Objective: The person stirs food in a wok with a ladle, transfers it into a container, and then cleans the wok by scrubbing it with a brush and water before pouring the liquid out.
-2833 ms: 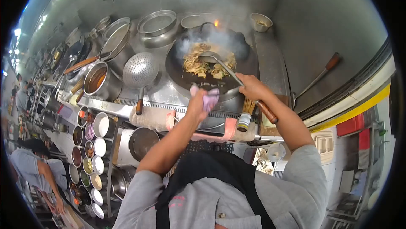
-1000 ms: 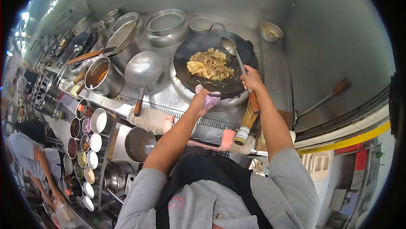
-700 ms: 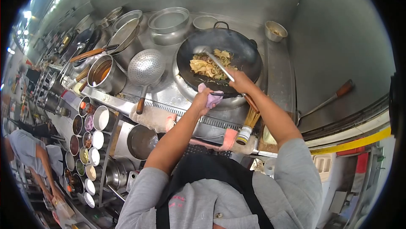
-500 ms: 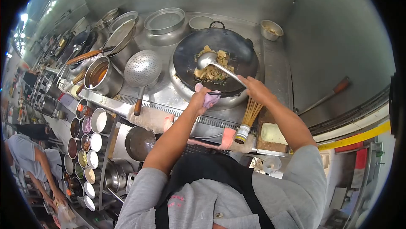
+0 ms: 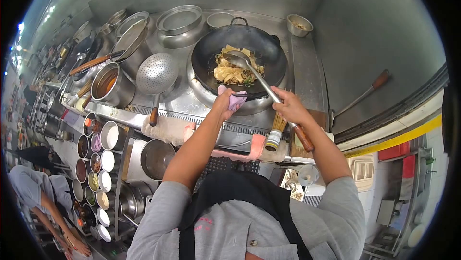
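Observation:
A black wok [image 5: 205, 51] sits over the burner, with pale sliced food and bits of green [image 5: 230, 73] in its middle. My left hand [image 5: 224, 105] is closed on the wok's near handle through a folded pink cloth [image 5: 236, 101]. My right hand [image 5: 291, 107] grips the handle of a metal ladle [image 5: 261, 82] that ends in brown wood. The ladle's bowl rests at the food's upper part, its rounded back showing. Beneath my right hand, a bundle of thin sticks [image 5: 277, 124] with a labelled band leans at the stove's front.
Left of the wok lie a perforated skimmer [image 5: 157, 72] and a pot of reddish-brown liquid [image 5: 114, 86]. Several ingredient bowls [image 5: 111, 135] stand lower left, near another person's arms [image 5: 56, 221]. A long wooden-handled tool [image 5: 360, 94] leans on the right wall.
The food has shifted and bunched toward the wok's near side. My right hand has turned, and the ladle's wooden end now shows beyond it. My left hand keeps its hold.

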`<state>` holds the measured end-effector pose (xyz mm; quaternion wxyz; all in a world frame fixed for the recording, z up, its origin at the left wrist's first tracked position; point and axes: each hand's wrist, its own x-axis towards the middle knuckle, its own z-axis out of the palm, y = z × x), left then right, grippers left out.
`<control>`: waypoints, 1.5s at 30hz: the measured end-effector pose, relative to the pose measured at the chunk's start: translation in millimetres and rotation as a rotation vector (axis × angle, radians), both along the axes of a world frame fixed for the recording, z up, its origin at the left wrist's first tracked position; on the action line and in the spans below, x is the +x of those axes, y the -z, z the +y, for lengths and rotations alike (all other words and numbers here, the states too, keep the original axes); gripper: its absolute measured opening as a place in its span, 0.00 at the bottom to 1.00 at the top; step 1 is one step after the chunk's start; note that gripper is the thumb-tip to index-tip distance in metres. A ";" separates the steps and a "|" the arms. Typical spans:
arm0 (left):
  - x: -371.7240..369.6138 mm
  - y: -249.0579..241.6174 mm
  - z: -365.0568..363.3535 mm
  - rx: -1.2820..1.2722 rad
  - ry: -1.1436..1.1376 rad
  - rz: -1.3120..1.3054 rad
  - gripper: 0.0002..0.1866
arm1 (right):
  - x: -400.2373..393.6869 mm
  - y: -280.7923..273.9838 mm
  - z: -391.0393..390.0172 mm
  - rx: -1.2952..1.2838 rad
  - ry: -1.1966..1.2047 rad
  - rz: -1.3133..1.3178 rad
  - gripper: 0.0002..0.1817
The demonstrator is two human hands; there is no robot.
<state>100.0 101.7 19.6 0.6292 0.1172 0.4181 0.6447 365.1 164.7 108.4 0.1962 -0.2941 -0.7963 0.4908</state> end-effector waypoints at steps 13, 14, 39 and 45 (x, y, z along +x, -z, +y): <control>1.0 1.7 -1.0 0.028 0.017 0.089 0.13 | -23.6 -33.3 -20.0 0.202 -0.062 -0.192 0.35; 1.8 0.5 -0.5 0.023 0.007 0.083 0.13 | -28.6 -26.0 -15.1 0.199 -0.077 -0.193 0.35; 72.7 -46.1 -124.9 0.066 -0.091 0.040 0.09 | 14.2 -36.9 -16.7 0.582 -0.072 -0.227 0.33; 25.5 -33.4 -59.5 -0.013 -0.041 -0.032 0.16 | -4.0 -72.4 -32.3 0.299 -0.153 -0.344 0.31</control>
